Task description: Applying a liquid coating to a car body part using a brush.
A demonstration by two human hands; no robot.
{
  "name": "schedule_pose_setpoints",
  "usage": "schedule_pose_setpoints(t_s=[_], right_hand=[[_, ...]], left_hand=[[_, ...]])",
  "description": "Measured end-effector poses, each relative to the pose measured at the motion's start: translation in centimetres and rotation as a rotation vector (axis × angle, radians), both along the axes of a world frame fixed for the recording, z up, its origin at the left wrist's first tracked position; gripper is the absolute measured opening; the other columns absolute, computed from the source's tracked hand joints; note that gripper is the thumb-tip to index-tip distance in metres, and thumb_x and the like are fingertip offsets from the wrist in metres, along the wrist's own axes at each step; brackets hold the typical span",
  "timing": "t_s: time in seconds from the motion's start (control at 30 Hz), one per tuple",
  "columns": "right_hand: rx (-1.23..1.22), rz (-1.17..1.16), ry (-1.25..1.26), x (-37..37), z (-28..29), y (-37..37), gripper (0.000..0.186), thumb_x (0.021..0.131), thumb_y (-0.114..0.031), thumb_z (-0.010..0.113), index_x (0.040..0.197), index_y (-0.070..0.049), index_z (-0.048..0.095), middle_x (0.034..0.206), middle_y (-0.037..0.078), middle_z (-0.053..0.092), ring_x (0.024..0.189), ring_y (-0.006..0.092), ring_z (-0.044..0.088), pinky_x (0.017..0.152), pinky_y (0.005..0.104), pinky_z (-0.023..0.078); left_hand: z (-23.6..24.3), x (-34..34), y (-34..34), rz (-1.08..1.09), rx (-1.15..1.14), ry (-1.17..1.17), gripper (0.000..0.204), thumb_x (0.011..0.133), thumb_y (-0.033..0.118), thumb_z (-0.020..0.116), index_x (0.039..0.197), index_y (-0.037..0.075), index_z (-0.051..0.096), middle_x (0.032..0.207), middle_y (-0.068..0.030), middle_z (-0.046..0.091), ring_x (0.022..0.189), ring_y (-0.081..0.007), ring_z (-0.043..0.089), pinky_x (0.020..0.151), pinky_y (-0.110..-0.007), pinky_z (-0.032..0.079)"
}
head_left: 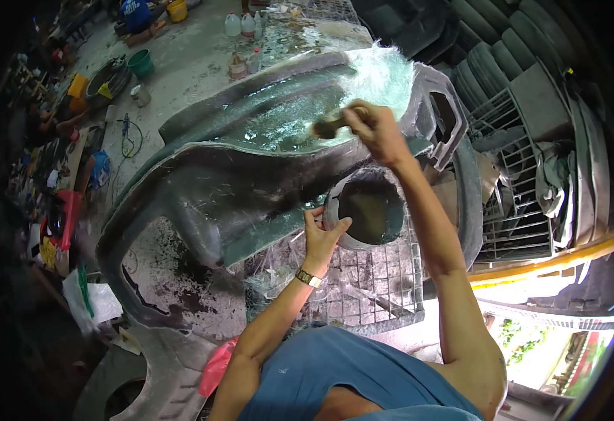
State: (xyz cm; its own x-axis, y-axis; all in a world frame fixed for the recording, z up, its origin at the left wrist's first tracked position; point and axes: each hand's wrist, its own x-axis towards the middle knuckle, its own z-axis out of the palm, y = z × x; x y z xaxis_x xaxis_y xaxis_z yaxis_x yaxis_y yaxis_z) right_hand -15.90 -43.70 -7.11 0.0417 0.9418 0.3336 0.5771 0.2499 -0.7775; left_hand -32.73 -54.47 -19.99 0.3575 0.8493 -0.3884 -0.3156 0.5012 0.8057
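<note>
My left hand (322, 242) grips the side of a round whitish tub (333, 203), its thumb over the rim. Brownish-green liquid shows inside the tub, which tilts toward me. In my right hand (377, 130) is a short brush (326, 129), slightly blurred, held over a large dark grey curved mould (180, 179). The mould's hollow glistens wet and greenish under the brush. At the hollow's far right end lies pale, frayed fibreglass mat (384, 74). Whether the bristles touch the surface, I cannot tell.
A wire grid (384, 291) lies below the tub. Bottles (233, 25) and a green bucket (140, 64) stand on the floor beyond the mould. Metal racks (517, 168) and stacked dark curved parts (489, 70) crowd the right. Another person (137, 15) is at the far left.
</note>
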Motion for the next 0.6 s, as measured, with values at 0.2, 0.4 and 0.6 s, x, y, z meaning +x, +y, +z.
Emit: schedule_pose_setpoints(t_s=[0.2,0.4,0.6], right_hand=[[-0.158,-0.159,0.038,5.9,3.7,-9.5,0.020,0.094,-0.013,0.059,0.085,0.003,0.066,0.067,0.002,0.064,0.060,0.0044,0.046,0.053,0.0237,0.036],[-0.147,-0.045,-0.557,6.7,-2.1,-12.9,0.010,0.084,-0.018,0.068,0.084,-0.007,0.068,0.078,0.011,0.062,0.067,0.0269,0.058,0.062,0.0319,0.046],[-0.149,-0.247,0.261,11.2,-0.2,-10.5,0.027,0.091,-0.024,0.063,0.078,-0.001,0.069,0.070,0.003,0.067,0.055,0.0065,0.051,0.053,0.0226,0.039]], left_hand=[[0.2,0.4,1.0,-0.011,0.031,0.050,0.061,0.076,0.020,0.081,0.116,0.008,0.038,0.082,-0.0027,0.059,0.060,-0.0049,0.051,0.047,-0.019,0.039],[1.2,2.3,2.5,0.035,0.064,0.001,0.060,0.076,0.021,0.081,0.116,0.008,0.037,0.078,-0.0019,0.061,0.059,-0.0046,0.051,0.046,-0.019,0.038],[2.2,3.5,3.7,0.003,0.091,0.024,0.059,0.079,0.029,0.076,0.120,0.010,0.038,0.088,-0.0040,0.061,0.069,-0.0084,0.060,0.050,-0.022,0.050]])
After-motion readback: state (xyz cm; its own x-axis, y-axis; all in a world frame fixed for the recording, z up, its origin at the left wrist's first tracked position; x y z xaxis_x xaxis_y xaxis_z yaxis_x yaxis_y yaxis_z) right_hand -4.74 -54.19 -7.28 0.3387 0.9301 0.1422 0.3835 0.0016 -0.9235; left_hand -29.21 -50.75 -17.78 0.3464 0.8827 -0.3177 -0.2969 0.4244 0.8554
